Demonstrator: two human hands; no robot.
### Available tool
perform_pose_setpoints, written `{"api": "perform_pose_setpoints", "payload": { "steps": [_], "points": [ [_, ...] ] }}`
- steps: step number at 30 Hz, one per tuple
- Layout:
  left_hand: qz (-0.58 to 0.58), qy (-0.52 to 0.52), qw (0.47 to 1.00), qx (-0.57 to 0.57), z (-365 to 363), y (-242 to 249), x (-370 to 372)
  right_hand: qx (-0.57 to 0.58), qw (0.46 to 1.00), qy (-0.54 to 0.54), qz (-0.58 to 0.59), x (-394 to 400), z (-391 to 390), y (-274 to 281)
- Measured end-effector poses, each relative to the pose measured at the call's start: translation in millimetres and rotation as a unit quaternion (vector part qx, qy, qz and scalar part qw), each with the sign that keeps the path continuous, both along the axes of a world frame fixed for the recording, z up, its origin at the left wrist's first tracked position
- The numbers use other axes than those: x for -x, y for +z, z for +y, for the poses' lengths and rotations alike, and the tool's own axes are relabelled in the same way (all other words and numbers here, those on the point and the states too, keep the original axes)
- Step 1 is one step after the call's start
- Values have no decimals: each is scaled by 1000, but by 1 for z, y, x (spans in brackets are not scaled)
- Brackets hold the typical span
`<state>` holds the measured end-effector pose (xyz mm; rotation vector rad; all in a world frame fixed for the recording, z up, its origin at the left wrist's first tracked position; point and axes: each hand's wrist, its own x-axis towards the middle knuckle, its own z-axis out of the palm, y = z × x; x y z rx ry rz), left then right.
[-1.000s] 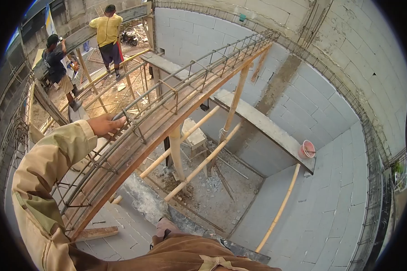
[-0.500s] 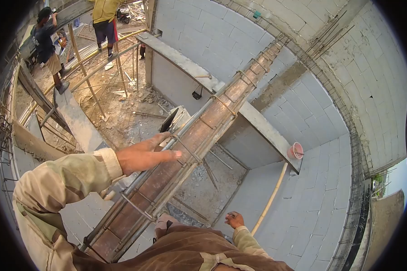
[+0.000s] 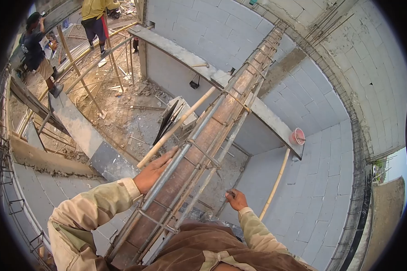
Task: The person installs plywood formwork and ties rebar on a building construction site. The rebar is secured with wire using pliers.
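Note:
My left hand (image 3: 154,174) lies flat along the near-left side of a long rebar cage (image 3: 169,169), fingers stretched out and close to its outer bar. Inside the cage runs a reddish-brown board (image 3: 203,135). Just beyond my fingertips is the lower end of a bamboo pole (image 3: 176,128), which slants up behind the cage. On the other side of the cage, my right hand (image 3: 236,199) hangs low with its fingers curled closed. Something small and dark shows at those fingers, too small to name.
A plank ledge (image 3: 276,118) crosses under the cage, bearing a pink bucket (image 3: 297,136) and a hammer (image 3: 201,65). Grey block walls (image 3: 316,180) rise at right. A bamboo pole (image 3: 274,183) leans there. Two people (image 3: 37,54) stand on scaffolding at upper left, above rubble ground.
My left hand has come down from over the cage's top to its left side. My right hand has risen slightly. The bamboo pole behind the cage now shows. The view has shifted a little.

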<state>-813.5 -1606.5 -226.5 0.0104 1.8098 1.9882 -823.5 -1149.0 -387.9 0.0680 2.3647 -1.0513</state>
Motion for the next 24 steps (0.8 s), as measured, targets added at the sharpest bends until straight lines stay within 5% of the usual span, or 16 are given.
{"api": "perform_pose_setpoints", "payload": {
  "steps": [2, 8, 11, 16, 24],
  "points": [
    [122, -35, 988, 91, 1, 6, 0, -18, 1000, 3, 1, -10, -7, 9],
    [202, -36, 946, 252, 13, 32, 2, -90, 995, 34, 5, -46, 9, -23],
    [111, -40, 964, 237, 15, 19, 4, -115, 992, 55, -6, -70, 19, -44],
    [230, -11, 938, 261, 18, 14, -1, -122, 982, 24, -143, -89, 20, -52],
    [249, -39, 931, 263, 19, 5, 2, -63, 985, -14, -160, -78, 9, -52]
  ]
}}
